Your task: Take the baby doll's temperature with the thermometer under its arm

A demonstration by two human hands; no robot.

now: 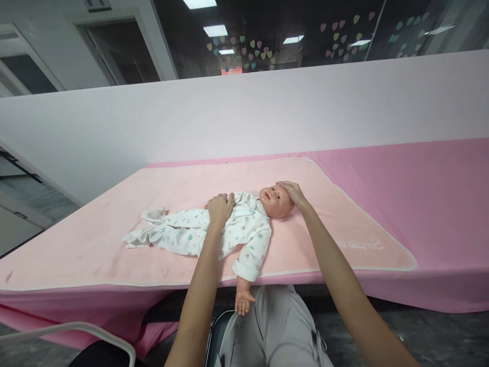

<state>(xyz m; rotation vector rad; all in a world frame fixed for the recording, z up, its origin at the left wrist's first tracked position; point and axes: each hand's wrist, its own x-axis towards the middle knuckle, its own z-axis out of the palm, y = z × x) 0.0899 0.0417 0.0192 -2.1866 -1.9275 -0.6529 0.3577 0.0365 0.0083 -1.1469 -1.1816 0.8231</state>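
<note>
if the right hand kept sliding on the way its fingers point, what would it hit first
The right hand lies on top of the doll's head, fingers pointing left along it. Going on, it would probably pass over the doll's face first, then the white suit's collar, though depth is hard to judge.

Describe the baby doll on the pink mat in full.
The baby doll in a white printed sleepsuit lies face-up on the pale pink mat, head toward the right, legs toward the left. Its skin looks like smooth plastic or vinyl; the suit looks like soft cotton. One bare-handed arm hangs over the mat's near edge. The left hand rests on its chest; the right hand rests on its head.
</note>
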